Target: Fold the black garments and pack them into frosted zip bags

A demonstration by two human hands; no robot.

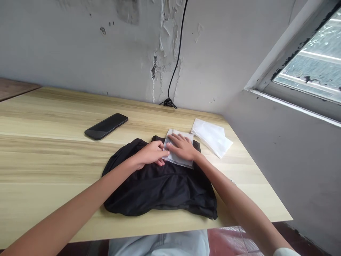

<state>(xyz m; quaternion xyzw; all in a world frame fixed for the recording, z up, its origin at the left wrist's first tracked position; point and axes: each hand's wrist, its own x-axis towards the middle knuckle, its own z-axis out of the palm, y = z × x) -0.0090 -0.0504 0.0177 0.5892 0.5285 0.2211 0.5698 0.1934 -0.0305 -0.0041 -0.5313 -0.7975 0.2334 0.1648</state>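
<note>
While the crumpled black fabric garment (160,188) lies nearest, its far edge carries a flat clear plastic packet (183,163). The right hand (182,146) presses flat on the packet, and the left hand (151,153), unclenched, touches the packet's left edge. Beyond the garment lies a stack of white folded bags (211,137).

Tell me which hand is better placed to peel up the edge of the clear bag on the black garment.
Left, probably. The left hand touches the left edge of the clear bag, while the right hand lies flat on top, pinning it to the black garment.
</note>
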